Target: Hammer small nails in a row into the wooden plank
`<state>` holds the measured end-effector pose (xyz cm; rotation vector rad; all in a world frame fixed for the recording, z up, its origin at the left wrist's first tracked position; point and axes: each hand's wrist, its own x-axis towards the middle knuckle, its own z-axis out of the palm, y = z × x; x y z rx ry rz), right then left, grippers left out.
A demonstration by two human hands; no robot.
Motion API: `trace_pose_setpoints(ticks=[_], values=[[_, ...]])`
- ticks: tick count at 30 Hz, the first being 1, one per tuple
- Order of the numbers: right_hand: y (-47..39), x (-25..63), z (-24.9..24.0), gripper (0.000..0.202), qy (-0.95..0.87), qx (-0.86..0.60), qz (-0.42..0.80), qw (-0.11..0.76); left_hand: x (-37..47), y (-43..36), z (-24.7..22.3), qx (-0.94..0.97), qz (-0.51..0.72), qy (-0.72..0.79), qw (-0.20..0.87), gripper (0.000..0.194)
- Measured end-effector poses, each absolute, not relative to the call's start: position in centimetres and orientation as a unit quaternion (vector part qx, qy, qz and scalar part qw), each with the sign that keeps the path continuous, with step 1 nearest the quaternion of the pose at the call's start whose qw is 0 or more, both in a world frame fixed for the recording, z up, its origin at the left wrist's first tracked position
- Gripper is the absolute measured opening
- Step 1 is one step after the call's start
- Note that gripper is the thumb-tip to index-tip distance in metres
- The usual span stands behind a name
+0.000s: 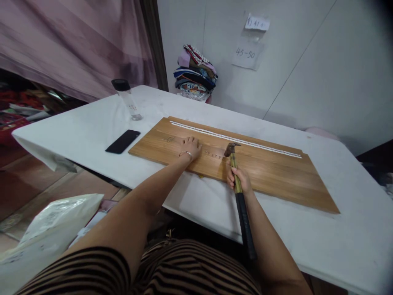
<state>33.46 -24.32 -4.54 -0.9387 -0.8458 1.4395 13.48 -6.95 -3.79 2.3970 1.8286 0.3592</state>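
Note:
A wooden board (270, 166) lies flat on the white table. My left hand (190, 147) rests palm down on it, fingers stretched out; nothing shows in its grasp. Just right of those fingers, a short row of small nails (213, 154) stands in the board. My right hand (238, 178) is wrapped around the upper handle of a claw hammer (243, 217), whose rusty head is above the board at the right end of the row. The black grip points back toward me. Several thin nail-like pieces (168, 139) lie left of my left hand. A white marked strip (236, 139) runs along the far edge.
On the white table (76, 119), a black phone (123, 141) and a clear bottle (130, 102) with a black lid are at the left. Folded clothes (196, 76) are stacked beyond the far edge, by the wall. A white plastic bag (55, 229) is at lower left.

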Motion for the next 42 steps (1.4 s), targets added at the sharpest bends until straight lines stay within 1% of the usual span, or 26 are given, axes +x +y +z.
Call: trace_pose_setpoints(ticks=[3, 9, 15, 20, 24, 42], values=[[-24.35, 33.29, -4.53, 0.048, -0.361, -0.405, 0.621, 0.566, 13.51, -6.94, -3.71, 0.784, 0.119, 0.607, 0.058, 0.044], [-24.55, 33.1, -3.91, 0.049, -0.367, -0.397, 0.614, 0.575, 13.53, -6.93, -3.78, 0.784, 0.119, 0.607, 0.06, 0.043], [-24.39, 33.16, -4.22, 0.049, -0.368, -0.408, 0.621, 0.559, 13.51, -7.02, -3.8, 0.782, 0.12, 0.61, 0.055, 0.044], [-24.4, 33.16, -4.43, 0.047, -0.375, -0.398, 0.609, 0.575, 13.5, -7.0, -3.75, 0.783, 0.116, 0.609, 0.056, 0.042], [-24.46, 33.08, -4.24, 0.048, -0.376, -0.406, 0.616, 0.561, 13.47, -6.88, -3.84, 0.781, 0.122, 0.609, 0.061, 0.043], [-24.53, 32.98, -3.96, 0.048, -0.374, -0.408, 0.615, 0.562, 13.49, -6.76, -4.03, 0.783, 0.122, 0.607, 0.059, 0.043]])
